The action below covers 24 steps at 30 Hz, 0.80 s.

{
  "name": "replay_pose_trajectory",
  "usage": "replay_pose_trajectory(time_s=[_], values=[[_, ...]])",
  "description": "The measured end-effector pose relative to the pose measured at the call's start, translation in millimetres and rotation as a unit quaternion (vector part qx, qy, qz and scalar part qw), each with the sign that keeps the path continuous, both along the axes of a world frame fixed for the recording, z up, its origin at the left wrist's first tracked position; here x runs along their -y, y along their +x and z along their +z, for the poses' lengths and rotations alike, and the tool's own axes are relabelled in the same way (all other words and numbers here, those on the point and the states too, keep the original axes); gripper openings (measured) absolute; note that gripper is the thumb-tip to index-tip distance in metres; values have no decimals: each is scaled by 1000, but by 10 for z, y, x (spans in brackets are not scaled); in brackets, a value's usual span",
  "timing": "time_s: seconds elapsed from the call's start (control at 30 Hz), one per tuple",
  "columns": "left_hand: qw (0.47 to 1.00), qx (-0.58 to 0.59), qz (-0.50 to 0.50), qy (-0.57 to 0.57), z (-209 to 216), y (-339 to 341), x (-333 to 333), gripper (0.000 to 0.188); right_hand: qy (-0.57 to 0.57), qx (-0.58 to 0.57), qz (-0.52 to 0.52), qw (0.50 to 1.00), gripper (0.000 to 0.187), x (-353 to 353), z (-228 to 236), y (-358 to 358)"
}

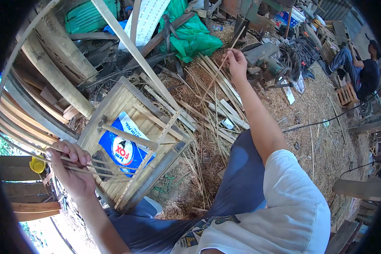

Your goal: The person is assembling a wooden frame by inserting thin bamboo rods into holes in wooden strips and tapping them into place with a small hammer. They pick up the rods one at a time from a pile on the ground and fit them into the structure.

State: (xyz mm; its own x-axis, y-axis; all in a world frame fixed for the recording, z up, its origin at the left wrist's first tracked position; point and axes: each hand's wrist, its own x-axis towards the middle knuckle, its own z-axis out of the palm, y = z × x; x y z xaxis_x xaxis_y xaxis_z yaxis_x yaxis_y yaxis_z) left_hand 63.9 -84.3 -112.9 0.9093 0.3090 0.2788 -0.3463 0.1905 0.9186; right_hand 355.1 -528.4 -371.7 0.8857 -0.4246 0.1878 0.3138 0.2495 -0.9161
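Observation:
My left hand [75, 171] is closed around several thin wooden sticks [98, 168], which reach over a low slatted wooden bench [120, 99]. My right hand [236, 64] is raised at upper centre, pinching one long thin stick [213, 79] that slants down to the left. On the bench lies a blue and white plastic packet [135, 157]. A wooden-handled tool [129, 135] rests across it. Beside the packet runs a narrow pale batten [168, 128] with a row of small holes. A dark flat piece [104, 163] lies partly under the left-hand sticks.
Loose wooden strips [224, 80] and shavings cover the ground beyond the bench. A long pale pole [135, 53] leans in front of it. Green plastic sheeting [194, 42] and a machine [262, 53] stand farther back. Another person [366, 67] sits at the far right.

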Motion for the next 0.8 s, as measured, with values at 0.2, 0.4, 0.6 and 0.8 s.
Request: replay_pose_trajectory(time_s=[0.2,0.4,0.6,0.8], values=[[999,12,-26,22,19,61,71,37,-128,-55,121,983,22,215,-414,40],[997,21,-65,33,20,128,19,37,-173,-170,240,940,24,58,-682,-96],[997,11,-63,37,-9,168,-65,37,-47,-114,275,954,24,-20,-574,7],[996,24,-78,38,-5,144,-119,37,-42,-89,300,949,18,-174,-633,127]])
